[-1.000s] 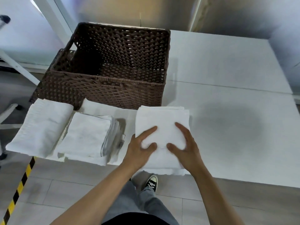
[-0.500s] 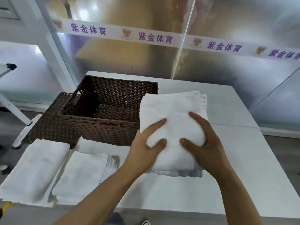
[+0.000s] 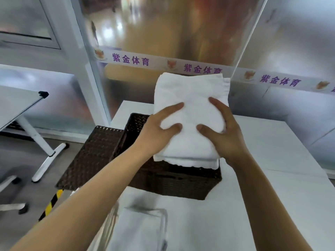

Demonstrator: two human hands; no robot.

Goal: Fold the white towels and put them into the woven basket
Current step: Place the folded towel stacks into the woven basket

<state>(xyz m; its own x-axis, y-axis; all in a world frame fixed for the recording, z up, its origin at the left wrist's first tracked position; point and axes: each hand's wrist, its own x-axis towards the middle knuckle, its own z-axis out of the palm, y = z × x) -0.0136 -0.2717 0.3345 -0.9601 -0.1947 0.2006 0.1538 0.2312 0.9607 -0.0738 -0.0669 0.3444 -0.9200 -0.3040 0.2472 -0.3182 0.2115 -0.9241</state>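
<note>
Left hand (image 3: 159, 131) and right hand (image 3: 224, 134) gripping folded white terry towel (image 3: 190, 98) from both sides, holding it above dark brown woven basket (image 3: 101, 151) on white table (image 3: 272, 178).

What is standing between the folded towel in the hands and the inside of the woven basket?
Nothing visible. The left hand and right hand hold the folded towel over the basket, whose top is open. The towel itself hides most of the interior, so what lies inside cannot be told.
</note>
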